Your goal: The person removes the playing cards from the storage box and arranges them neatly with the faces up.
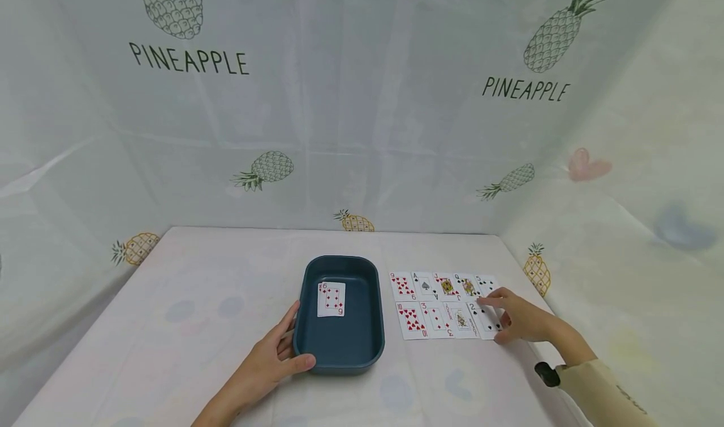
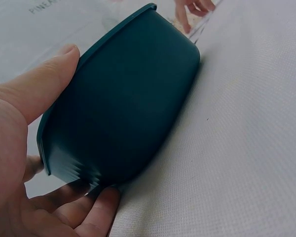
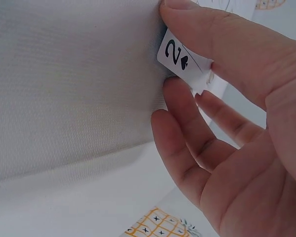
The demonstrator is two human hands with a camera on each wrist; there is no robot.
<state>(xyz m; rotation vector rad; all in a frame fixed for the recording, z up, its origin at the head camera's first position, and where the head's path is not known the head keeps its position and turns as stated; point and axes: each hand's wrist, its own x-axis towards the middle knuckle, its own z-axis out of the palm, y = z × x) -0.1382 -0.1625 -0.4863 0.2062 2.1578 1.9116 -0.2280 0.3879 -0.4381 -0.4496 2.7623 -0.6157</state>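
Note:
A deep blue tray (image 1: 339, 361) stands on the table with a red six card (image 1: 330, 299) lying face up in it. My left hand (image 1: 268, 354) grips the tray's left side, thumb over the rim and fingers along the outer wall. At the right end of the card rows, my right hand (image 1: 523, 317) has its thumb and fingers curled round the two of spades (image 3: 180, 58). In the right wrist view one corner of this card shows between thumb and fingertips. Just above it the five card (image 1: 485, 282) is partly covered by the hand.
Two rows of face-up playing cards lie right of the tray, among them a nine (image 1: 403, 286), an ace (image 1: 425, 286), a ten (image 1: 411, 320), a three (image 1: 435, 320) and a joker (image 1: 460, 320). A pineapple-printed cloth (image 1: 362, 131) hangs behind the table (image 1: 226, 276).

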